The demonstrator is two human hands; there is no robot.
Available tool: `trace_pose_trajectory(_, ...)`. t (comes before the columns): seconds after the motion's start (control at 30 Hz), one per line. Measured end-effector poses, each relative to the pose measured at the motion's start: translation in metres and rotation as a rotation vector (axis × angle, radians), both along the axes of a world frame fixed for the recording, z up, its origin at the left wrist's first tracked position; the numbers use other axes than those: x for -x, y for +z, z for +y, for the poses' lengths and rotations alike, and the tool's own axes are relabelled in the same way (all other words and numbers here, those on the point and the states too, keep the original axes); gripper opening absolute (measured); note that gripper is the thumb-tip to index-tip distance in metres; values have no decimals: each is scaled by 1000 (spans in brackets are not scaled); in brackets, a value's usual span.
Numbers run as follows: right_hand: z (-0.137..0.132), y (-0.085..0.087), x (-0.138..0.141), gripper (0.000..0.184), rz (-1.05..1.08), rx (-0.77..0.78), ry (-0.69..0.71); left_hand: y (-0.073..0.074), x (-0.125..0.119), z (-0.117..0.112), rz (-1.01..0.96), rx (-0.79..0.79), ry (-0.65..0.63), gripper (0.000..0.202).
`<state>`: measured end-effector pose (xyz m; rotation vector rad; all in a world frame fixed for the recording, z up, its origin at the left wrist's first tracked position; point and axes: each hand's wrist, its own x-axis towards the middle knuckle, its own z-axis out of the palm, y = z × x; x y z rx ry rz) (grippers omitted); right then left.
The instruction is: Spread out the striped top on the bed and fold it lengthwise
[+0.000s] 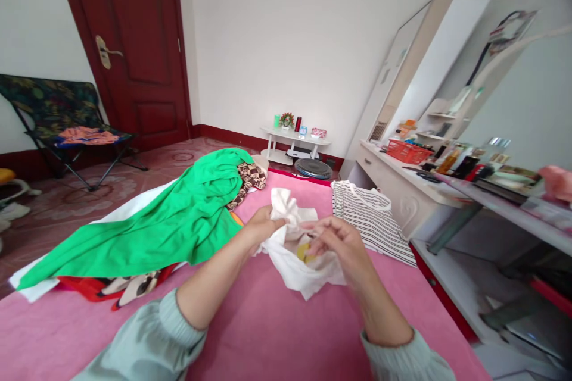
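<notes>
The left hand (264,225) pinches a bunched edge of a white cloth (289,268) between thumb and fingers, at the cloth's 10 o'clock. The right hand (338,241), at the cloth's 2 o'clock, has its fingers drawn in over the middle, next to a yellow patch (304,252); they blur there, so I cannot tell whether they grip anything. The cloth is crumpled, its lower corner drooping toward 6 o'clock, above a pink bed cover (268,339). Both wrists come out of loose, pale green sleeves (147,336). From the cloth, striped shorts (369,217) with a white drawstring lie near, at 2 o'clock. A large green garment (179,214) sprawls at 9 to 10 o'clock, with a red printed cloth (96,287) poking out below it and a brown checked cloth (252,177) beside its far end, at 11. Well beyond, at 12 o'clock, a low white table (271,131) bears a small plant (286,119). At 2 o'clock, a dresser (379,172) carries a red basket (406,152) and bottles. At 10, a folding chair (53,101) holds an orange cloth (87,136); a dark red door (129,41) stands at 11.
</notes>
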<state>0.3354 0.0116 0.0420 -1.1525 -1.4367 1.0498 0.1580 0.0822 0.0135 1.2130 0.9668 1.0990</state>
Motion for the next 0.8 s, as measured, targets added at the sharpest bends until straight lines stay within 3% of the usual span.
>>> trace_pose_trajectory(0.1, 23, -33, -29, 22, 163, -71, -443, 23, 26, 2, -138, -117, 199, 44)
trace_pose_trajectory(0.17, 38, -63, -44, 25, 188, -22, -550, 51, 53, -5, -190, -304, 367, 44)
trace_pose_trajectory(0.27, 51, -97, -53, 30, 175, 52, -520, 110, 98, -25, -143, -607, 531, 38)
trace_pose_trajectory(0.37, 52, -108, -49, 32, 97, 43, -479, 173, 135, -32, 13, -868, 633, 33)
trace_pose_trajectory(0.47, 48, -105, -43, 32, 13, 25, -429, 222, 155, -3, 130, -1080, 774, 39)
trace_pose_trajectory(0.53, 47, -104, -41, 33, -33, 23, -401, 238, 160, 36, 244, -1103, 837, 37)
trace_pose_trajectory(0.6, 47, -105, -41, 32, -62, 23, -381, 233, 160, 80, 384, -1015, 796, 36)
trace_pose_trajectory(0.67, 47, -107, -43, 32, -75, 26, -360, 204, 154, 115, 474, -913, 756, 34)
trace_pose_trajectory(0.73, 47, -108, -46, 31, -86, 25, -334, 152, 146, 134, 609, -758, 629, 39)
trace_pose_trajectory(0.8, 46, -108, -47, 31, -103, 20, -312, 88, 139, 135, 734, -586, 531, 48)
